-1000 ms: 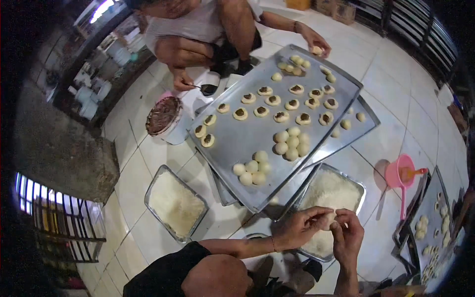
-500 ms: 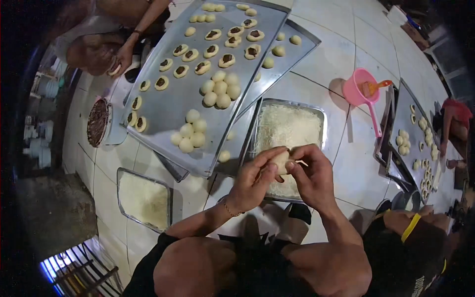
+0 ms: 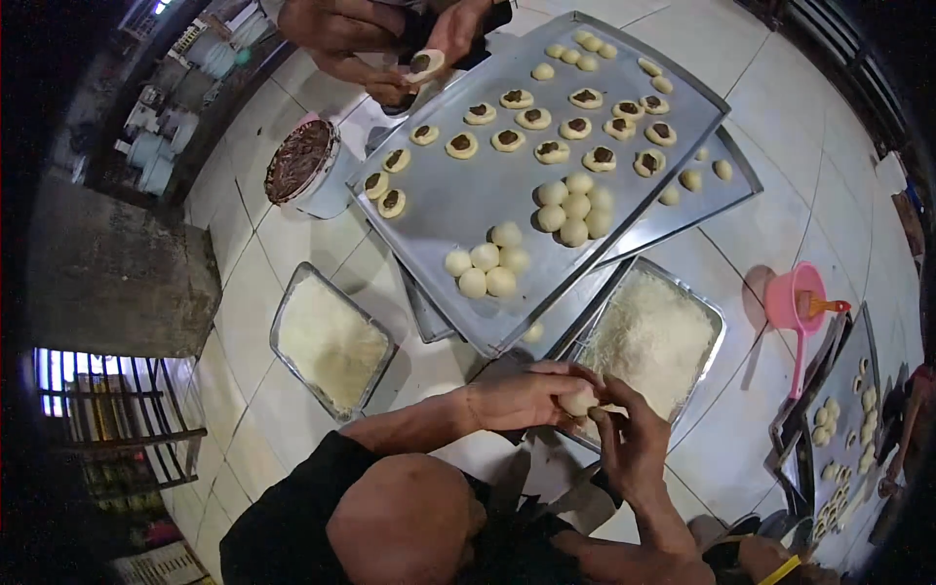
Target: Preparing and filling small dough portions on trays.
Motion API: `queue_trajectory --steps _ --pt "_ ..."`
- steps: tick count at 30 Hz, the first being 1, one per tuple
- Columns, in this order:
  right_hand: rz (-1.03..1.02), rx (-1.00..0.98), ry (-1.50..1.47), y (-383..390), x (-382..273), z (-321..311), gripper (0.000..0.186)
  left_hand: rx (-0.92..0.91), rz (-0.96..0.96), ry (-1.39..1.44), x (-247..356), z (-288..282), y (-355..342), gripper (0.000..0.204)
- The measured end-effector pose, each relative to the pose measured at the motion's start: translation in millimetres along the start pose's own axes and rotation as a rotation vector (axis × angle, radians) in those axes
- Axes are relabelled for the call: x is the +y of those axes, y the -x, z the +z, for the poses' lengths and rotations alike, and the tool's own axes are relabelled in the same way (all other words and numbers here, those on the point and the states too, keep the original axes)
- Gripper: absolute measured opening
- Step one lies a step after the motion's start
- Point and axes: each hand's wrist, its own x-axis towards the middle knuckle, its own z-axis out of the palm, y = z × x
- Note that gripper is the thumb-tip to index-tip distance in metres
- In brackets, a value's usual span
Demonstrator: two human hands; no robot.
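A pale dough ball (image 3: 578, 401) is cradled in my left hand (image 3: 517, 400), whose fingers curl around it. My right hand (image 3: 634, 439) has thumb and fingers pinched at the ball's right side. Both hands are above the near edge of a metal tray holding pale shreds (image 3: 651, 341). Beyond them lies a large metal tray (image 3: 439, 195), bearing clusters of smooth dough balls (image 3: 575, 210) and several flattened dough pieces (image 3: 507, 140) topped with dark brown filling.
A smaller tray of pale crumbs (image 3: 331, 341) lies left. A tub of brown filling (image 3: 304, 161) stands behind it. A co-worker's hand (image 3: 458, 34) and another holding filled dough are at the far side. Right are a pink dipper (image 3: 783, 297) with a brush and more trays (image 3: 846, 390).
My view has turned left, so the trays sit further right in the picture. The dough stays in my hands. The far co-worker's hands now show, holding a filled dough piece.
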Motion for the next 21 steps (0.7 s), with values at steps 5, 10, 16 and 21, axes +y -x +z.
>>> queue_trajectory --steps 5,10,16,21 --pt "-0.116 0.030 0.022 -5 0 -4 0.019 0.639 0.944 -0.882 84 -36 22 0.035" --pt "-0.165 -0.056 0.103 -6 2 -13 0.016 0.939 0.849 -1.458 143 -95 34 0.046" --pt "-0.116 0.039 0.139 -5 4 -35 0.012 0.962 0.752 -1.839 154 -113 29 0.059" --pt "-0.081 0.110 0.104 -9 -5 -39 0.012 0.796 0.588 -2.033 172 -94 8 0.058"
